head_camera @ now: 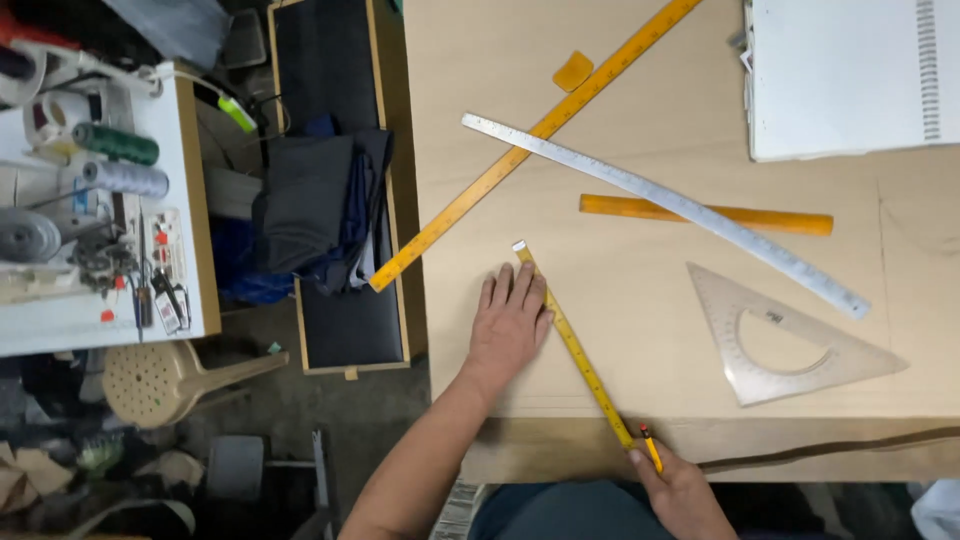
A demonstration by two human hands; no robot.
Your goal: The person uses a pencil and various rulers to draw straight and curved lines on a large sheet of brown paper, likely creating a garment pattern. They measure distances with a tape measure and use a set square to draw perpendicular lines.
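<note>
My left hand (508, 325) lies flat on the brown paper sheet (640, 330) with its fingers spread, pressing the upper part of a yellow tape measure (575, 345) that runs diagonally toward the table's near edge. My right hand (680, 490) sits at the near edge, gripping a yellow pencil (651, 448) whose tip is by the lower end of the tape.
A long yellow ruler (530, 145), a steel ruler (665, 205), a short orange ruler (705, 215), a clear set square (785, 340), an orange chalk piece (573, 72) and a spiral notebook (845, 75) lie on the table. Folded dark fabric (320, 205) and a sewing machine (75, 185) stand to the left.
</note>
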